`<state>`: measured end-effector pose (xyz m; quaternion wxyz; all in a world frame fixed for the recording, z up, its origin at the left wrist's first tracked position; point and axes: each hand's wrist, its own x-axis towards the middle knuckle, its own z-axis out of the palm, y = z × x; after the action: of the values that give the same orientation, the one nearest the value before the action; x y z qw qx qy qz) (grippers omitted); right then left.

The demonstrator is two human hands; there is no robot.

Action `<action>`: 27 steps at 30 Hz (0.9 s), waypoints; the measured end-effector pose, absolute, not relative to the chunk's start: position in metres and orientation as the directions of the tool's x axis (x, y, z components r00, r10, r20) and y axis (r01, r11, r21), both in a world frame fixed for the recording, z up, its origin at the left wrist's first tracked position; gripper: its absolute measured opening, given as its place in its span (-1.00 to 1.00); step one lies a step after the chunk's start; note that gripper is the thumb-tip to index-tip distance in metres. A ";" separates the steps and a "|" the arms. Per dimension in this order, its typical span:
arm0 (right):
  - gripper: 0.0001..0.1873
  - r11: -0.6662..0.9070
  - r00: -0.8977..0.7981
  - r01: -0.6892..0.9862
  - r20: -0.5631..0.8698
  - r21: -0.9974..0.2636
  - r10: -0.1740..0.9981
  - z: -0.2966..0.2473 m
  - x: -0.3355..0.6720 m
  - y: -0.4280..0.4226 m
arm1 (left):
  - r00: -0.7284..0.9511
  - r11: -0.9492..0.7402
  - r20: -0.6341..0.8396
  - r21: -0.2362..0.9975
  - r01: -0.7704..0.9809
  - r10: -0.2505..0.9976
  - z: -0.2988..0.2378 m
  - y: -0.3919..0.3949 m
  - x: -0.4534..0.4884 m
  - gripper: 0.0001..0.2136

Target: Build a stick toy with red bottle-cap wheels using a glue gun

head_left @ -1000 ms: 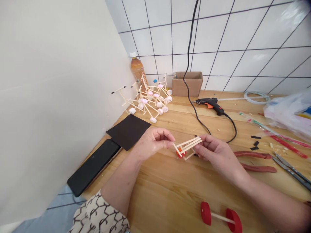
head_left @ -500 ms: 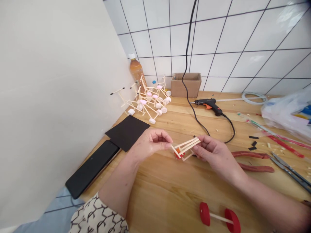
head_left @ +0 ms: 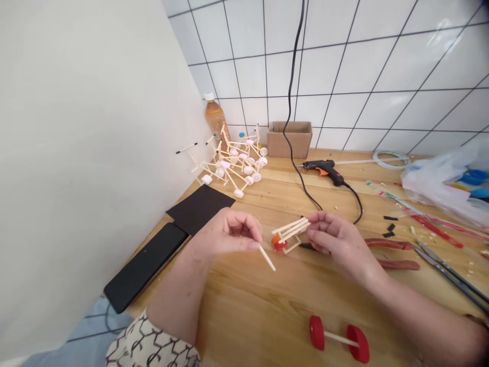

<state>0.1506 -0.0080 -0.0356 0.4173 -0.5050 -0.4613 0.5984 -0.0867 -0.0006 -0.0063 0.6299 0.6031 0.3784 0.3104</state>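
Between thumb and fingertips, my left hand [head_left: 231, 234] pinches a short pale wooden stick [head_left: 267, 257], which points down to the right. My right hand [head_left: 336, 237] is closed on one end of a small frame of wooden sticks [head_left: 292, 229]. At the frame's left end sits an orange and red bottle cap [head_left: 279, 242]. A gap separates the loose stick from the frame. Closer to me, a pair of red cap wheels on a stick axle [head_left: 340, 338] lies on the table.
Red-handled pliers [head_left: 397, 244] and scissors [head_left: 451, 275] lie right of my right hand. Behind are a glue gun [head_left: 324, 168], a cardboard box [head_left: 290, 140] and several stick models with cap wheels [head_left: 233, 163]. Black paper [head_left: 200, 209] and a phone [head_left: 145, 265] lie at left.
The short stick in my left hand has come away from the frame's left end, moving left and down. My right hand still holds the frame. The whole view has shifted slightly.
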 end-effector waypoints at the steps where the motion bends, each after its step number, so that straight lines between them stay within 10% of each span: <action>1: -0.73 -0.218 -0.107 -0.061 -0.211 -0.974 0.972 -0.035 0.153 -0.008 | 0.536 0.070 -0.085 0.996 0.048 0.840 -0.004 -0.003 -0.086 -0.91; 6: -0.87 -0.044 -0.002 0.006 -0.044 -0.999 0.999 -0.017 0.164 -0.023 | 0.539 0.018 -0.029 1.000 0.025 0.842 0.006 -0.021 -0.074 -0.91; 12: -0.86 0.203 -0.459 0.378 0.008 -0.903 0.888 0.001 0.163 -0.068 | 0.522 -0.111 0.047 0.990 0.091 0.852 0.006 -0.047 -0.044 -0.93; 18: -0.81 0.327 -0.525 0.525 0.004 -0.785 0.851 -0.008 0.163 -0.071 | 0.518 -0.238 0.098 0.948 0.211 0.850 0.011 -0.054 -0.026 -0.92; 27: -0.81 0.486 -0.546 0.770 -0.030 -0.413 0.837 -0.024 0.200 -0.045 | 0.260 -0.416 0.328 0.640 0.646 0.908 0.018 -0.019 -0.020 -0.94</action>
<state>0.2001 -0.0450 -0.0242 0.0877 -0.4685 -0.8576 0.1931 -0.0203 -0.0193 0.0179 0.1930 0.7699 0.5048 0.3394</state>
